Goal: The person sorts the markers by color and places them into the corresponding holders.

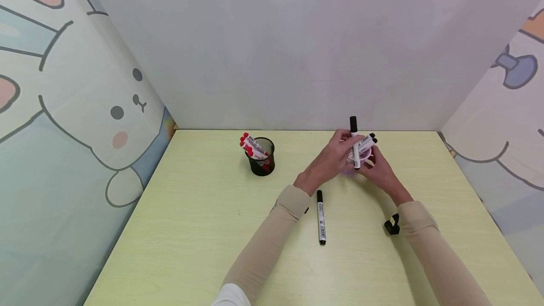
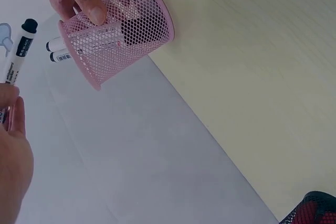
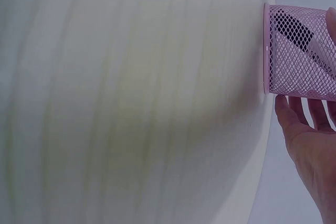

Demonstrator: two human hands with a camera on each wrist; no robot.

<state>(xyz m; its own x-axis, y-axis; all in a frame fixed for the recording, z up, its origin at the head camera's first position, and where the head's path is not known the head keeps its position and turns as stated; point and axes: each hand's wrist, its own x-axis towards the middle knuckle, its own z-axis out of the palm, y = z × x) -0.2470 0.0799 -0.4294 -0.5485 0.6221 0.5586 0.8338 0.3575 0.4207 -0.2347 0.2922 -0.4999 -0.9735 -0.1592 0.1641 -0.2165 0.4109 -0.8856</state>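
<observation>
My left hand (image 1: 328, 163) pinches a white marker (image 1: 356, 151) with a black cap, held nearly upright at the pen cup's mouth in the head view. In the left wrist view that marker (image 2: 17, 59) stands apart from the cup. My right hand (image 1: 381, 174) grips the pink mesh pen cup (image 2: 118, 32), its thumb against the mesh. Black-capped markers (image 1: 366, 142) lean inside the cup and stick out of its rim. The right wrist view shows the cup's base (image 3: 266, 48) and a dark marker cap through the mesh.
Left of the hands stands a black mesh pen cup (image 1: 262, 168) with several red-capped markers (image 1: 252, 148). A black-capped marker (image 1: 321, 218) lies on the table (image 1: 191, 230), and a small black object (image 1: 392, 225) is by the right sleeve. A wall rises behind the table.
</observation>
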